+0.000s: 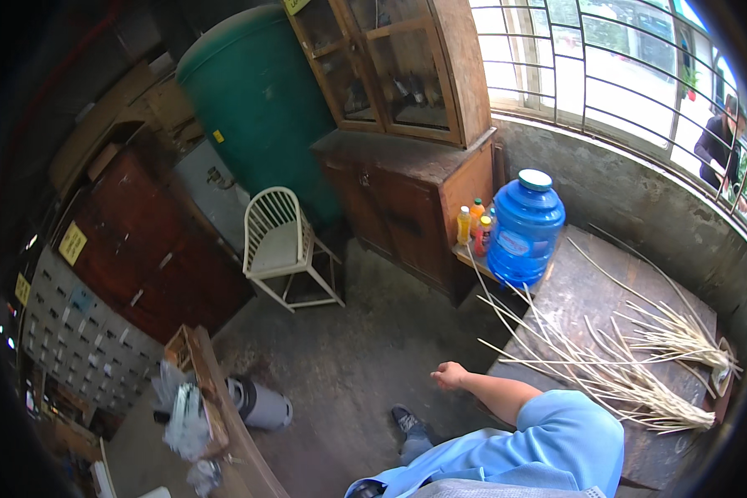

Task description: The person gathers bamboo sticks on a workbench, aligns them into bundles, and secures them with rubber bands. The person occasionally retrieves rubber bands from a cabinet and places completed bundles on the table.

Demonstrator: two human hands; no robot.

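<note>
The right hand's grip (450, 375) hung above the floor (340, 365), too small to tell whether open or closed. Nearest it, a bundle of pale sticks (672, 411) lay on the worktop (560, 282), loose ends past its edge; farther out stood a blue water jug (523, 228) beside small bottles (463, 224).

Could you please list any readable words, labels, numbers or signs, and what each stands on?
None is clear enough to quote.
Large yellow sign, red-brown cabinet: blurred.
Smaller yellow sign, grey drawers: blurred.
Cut-off yellow sign, glass-fronted cabinet: incomplete.
Yellow sticker, green tank: too small.
Jug label, blue water jug: blurred.
Bottle labels, small bottles: too small.
</note>
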